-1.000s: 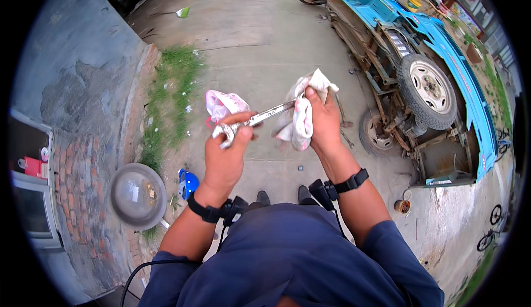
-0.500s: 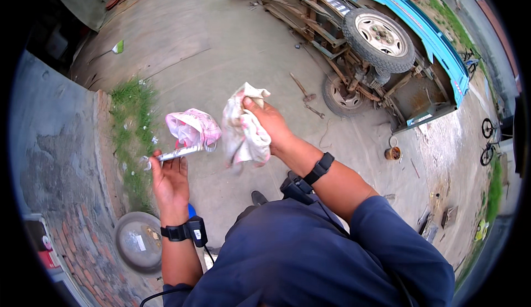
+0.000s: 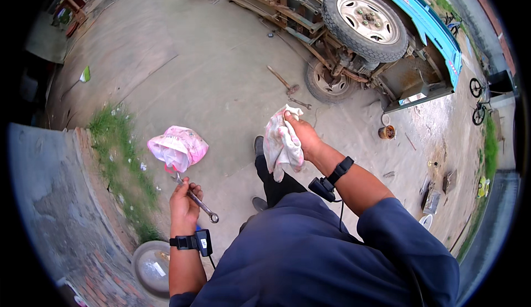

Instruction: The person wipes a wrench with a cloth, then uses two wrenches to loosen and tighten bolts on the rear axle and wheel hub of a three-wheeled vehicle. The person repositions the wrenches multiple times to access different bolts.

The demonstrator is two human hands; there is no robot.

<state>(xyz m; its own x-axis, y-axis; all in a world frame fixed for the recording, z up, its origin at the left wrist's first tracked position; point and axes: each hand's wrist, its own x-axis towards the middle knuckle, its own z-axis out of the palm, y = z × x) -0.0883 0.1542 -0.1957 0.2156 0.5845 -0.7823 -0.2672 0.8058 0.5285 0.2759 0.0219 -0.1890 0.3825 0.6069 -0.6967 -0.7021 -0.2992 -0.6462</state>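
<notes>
I have the left hand's (image 3: 185, 207) fingers (image 3: 194, 187) curled around a steel wrench (image 3: 201, 203), gripping it close to its forked head; the shaft slants down and to the right across the front of the hand, and the ring end sticks out free. On the right hand (image 3: 305, 136), thumb and fingers are pinched together on the upper edge of a white cloth (image 3: 281, 145) with pinkish stains, which hangs crumpled below the grip. I read the two hands as well apart, with cloth and wrench not touching.

Each wrist carries a black strap, one on the left (image 3: 184, 243) and one on the right (image 3: 339, 170). Just beyond the forked head I see a pink-and-white plastic bag (image 3: 189, 144) on the concrete ground (image 3: 221, 80). Between and below the hands, a dark shoe (image 3: 259, 145) shows beside the cloth.

Farther out, past the cloth, a hammer (image 3: 279, 77) lies near a second wrench (image 3: 299, 103). Beyond them a blue vehicle (image 3: 428, 24) rests on its side, underside facing me, one large wheel (image 3: 366, 24) raised above another. A can (image 3: 387, 133) stands to the right; a round grey basin (image 3: 145, 268) sits at lower left, near a strip of grass (image 3: 123, 166).
</notes>
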